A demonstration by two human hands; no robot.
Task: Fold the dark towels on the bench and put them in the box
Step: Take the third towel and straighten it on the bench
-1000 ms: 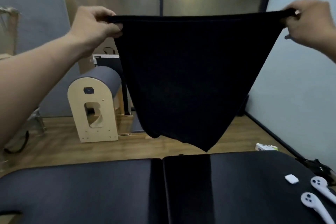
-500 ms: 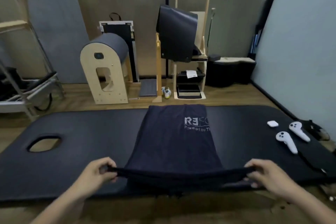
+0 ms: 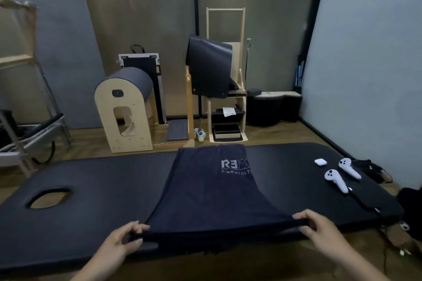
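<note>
Dark towel (image 3: 212, 191) lies spread down the middle of the frame, across the black padded bench (image 3: 96, 191). Far edge reaches the bench's back edge; near edge is in my grip at lower centre. White lettering shows on its upper right part, partly lost in a fold.

My left hand (image 3: 124, 238), lower left of centre, pinches the near left corner. My right hand (image 3: 318, 226), lower right of centre, pinches the near right corner. Both clenched on cloth, near edge stretched taut between them and lifted slightly off the bench front.

Progress: early. Towel looks already doubled lengthwise, since the lettering is cut off at its right edge, but I can't be sure in this dim view. No crosswise fold made yet. No box in sight, and no other towels that I can make out, so packing is all still to do.

Right side of the bench: two white handheld controllers (image 3: 336, 180) and a small white earbud case (image 3: 320, 162), well apart from the towel. Face hole (image 3: 49, 197) at left of the bench, clear of the cloth.

Likely next: carry the near edge to the far edge.
</note>
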